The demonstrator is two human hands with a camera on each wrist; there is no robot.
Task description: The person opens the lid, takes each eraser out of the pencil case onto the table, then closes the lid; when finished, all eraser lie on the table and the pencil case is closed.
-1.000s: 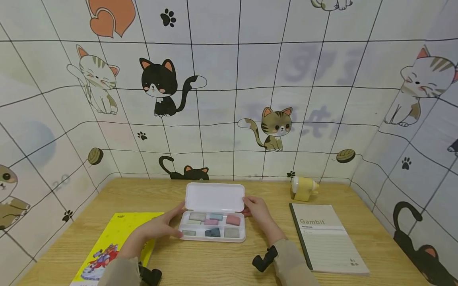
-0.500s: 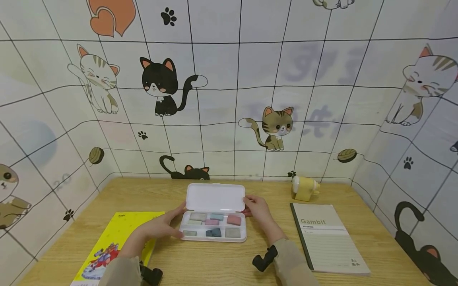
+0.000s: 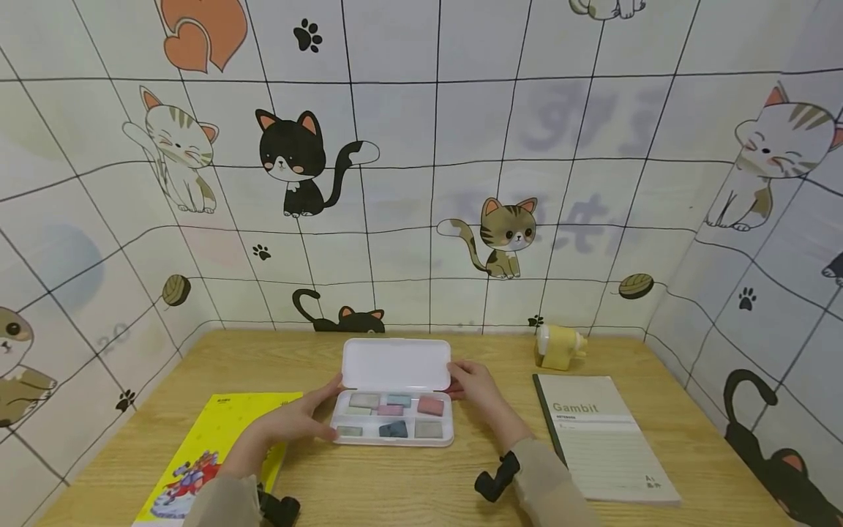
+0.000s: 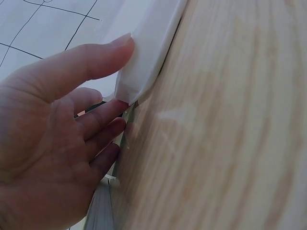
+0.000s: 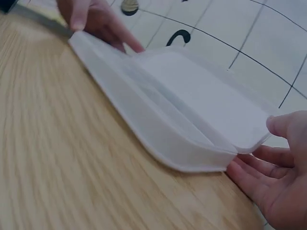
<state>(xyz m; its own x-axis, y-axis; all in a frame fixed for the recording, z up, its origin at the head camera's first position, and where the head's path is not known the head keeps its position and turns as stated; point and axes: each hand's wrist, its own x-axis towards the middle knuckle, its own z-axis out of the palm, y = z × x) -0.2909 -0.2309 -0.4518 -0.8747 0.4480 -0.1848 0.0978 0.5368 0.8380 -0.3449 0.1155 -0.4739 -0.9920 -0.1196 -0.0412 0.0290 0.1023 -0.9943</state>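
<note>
A white hinged plastic case (image 3: pixel 394 441) lies on the table with its lid (image 3: pixel 396 364) raised. Several small flat blocks in grey, blue, pink and pale green sit in its compartments, among them a pink block (image 3: pixel 430 405) and a dark blue block (image 3: pixel 393 428). My left hand (image 3: pixel 290 423) holds the left side, its thumb at the near corner and index finger near the hinge. With the thumb on the lid's right edge and the other fingers behind, my right hand (image 3: pixel 476 386) grips the lid; the right wrist view shows this thumb (image 5: pixel 278 125) on the rim.
A yellow book (image 3: pixel 211 439) lies on the left, partly under my left forearm. To the right is a Gambit notebook (image 3: pixel 602 439), and behind it a yellow-and-white object (image 3: pixel 558 348). A cat-printed curtain (image 3: pixel 408 219) surrounds the wooden table (image 3: pixel 369 487).
Both hands keep their places on the case and the lid stays raised. My right forearm has shifted slightly to the right.
</note>
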